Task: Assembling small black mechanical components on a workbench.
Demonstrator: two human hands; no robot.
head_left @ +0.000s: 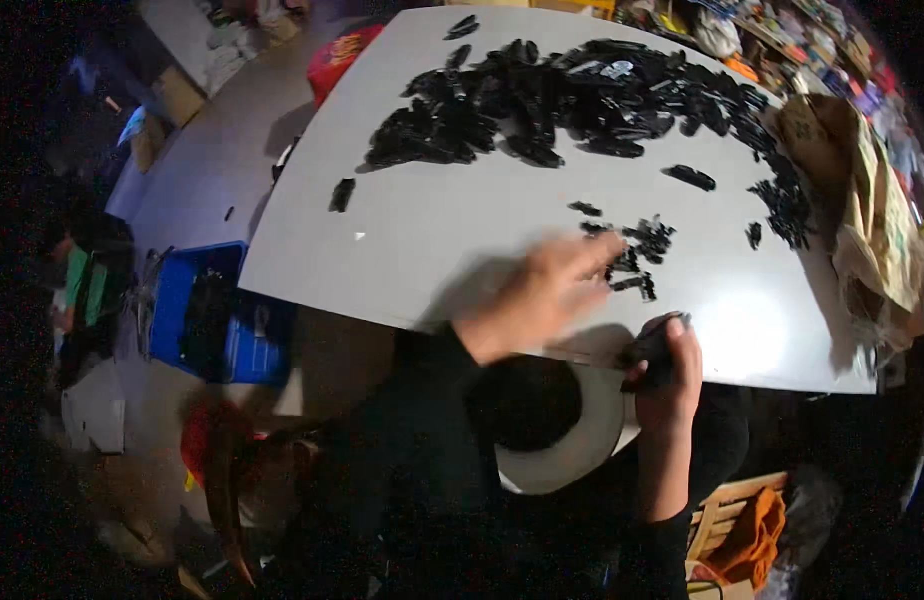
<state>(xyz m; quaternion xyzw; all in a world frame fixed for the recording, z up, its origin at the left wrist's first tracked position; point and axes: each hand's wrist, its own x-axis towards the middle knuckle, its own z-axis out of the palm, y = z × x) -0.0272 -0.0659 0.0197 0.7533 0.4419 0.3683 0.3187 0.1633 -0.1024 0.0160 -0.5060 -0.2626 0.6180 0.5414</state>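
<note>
My left hand (pixel 547 292) reaches over the near part of the white table (pixel 402 240). It is blurred, but its fingers look stretched out and apart, with the tips at the edge of a small heap of short black pieces (pixel 647 240). I make out nothing held in it. At the table's near edge my right hand (pixel 682 365) is closed around a black elongated piece (pixel 657 355), its thumb along the top. The fingers partly hide that piece, so its exact kind does not show.
A large pile of longer glossy black pieces (pixel 522 95) spreads across the table's far side. Smaller black pieces (pixel 782 205) lie at the right, beside a brown paper bag (pixel 832 150). A blue crate (pixel 187 300) stands on the floor at left. A wooden crate (pixel 717 520) sits lower right.
</note>
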